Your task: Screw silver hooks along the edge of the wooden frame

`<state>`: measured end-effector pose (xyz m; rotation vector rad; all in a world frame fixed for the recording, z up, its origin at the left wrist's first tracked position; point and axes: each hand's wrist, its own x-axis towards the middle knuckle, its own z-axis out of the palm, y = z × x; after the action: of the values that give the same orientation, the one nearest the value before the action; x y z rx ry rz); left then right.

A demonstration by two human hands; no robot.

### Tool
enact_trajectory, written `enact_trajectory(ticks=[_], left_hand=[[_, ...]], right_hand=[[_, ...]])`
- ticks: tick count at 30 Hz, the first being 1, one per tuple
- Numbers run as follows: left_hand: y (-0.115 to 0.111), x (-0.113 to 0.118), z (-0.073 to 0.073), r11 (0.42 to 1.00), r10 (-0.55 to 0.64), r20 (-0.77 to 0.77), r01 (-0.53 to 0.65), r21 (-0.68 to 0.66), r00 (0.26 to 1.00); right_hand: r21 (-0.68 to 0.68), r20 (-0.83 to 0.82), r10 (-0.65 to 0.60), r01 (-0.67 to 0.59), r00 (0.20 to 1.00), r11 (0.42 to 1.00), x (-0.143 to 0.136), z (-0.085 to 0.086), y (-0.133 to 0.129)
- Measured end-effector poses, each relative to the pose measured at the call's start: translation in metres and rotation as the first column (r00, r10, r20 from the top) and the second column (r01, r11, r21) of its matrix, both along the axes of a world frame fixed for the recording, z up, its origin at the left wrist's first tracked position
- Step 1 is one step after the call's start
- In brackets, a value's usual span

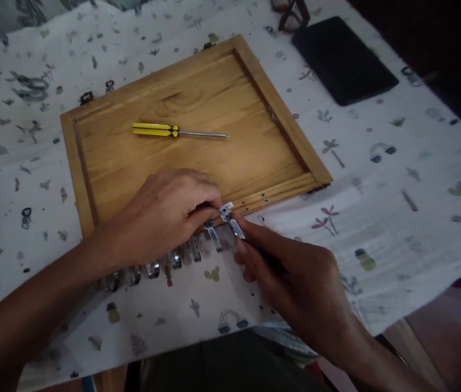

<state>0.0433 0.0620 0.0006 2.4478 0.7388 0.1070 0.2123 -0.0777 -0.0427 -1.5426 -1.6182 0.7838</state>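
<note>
A shiny metal hook [236, 228] with a flat holed plate sits at the near edge of a framed wooden board [230, 109]. My right hand [291, 267] is closed, with thumb and fingers pinching the hook's curved end. My left hand [173, 212] rests over the board, its thumb and forefinger pinched at the plate end of the same hook. Several similar metal hooks [176, 258] hang in a row along the near edge, partly hidden under my left hand and wrist. Small dark screw holes [246, 209] show in the near rail, to the right of my fingers.
A yellow and black screwdriver [155, 129] lies on the board, its tip to the right. A black tablet-like slab [344, 60] and a pair of glasses [291, 15] are at the back right. A printed white cloth [410, 218] covers the table. Dark metal fittings [86, 98] stick out at the far edge.
</note>
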Motion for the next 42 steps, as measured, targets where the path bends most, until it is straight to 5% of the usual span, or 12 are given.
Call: enact_trajectory(ticks=[42], left_hand=[[-0.0026, 0.0029, 0.0063, 0.999, 0.000, -0.046, -0.002, -0.045, 0.999]], right_hand=[[-0.059, -0.060, 0.010, -0.014, 0.998, 0.998, 0.0045, 0.0044, 0.0001]])
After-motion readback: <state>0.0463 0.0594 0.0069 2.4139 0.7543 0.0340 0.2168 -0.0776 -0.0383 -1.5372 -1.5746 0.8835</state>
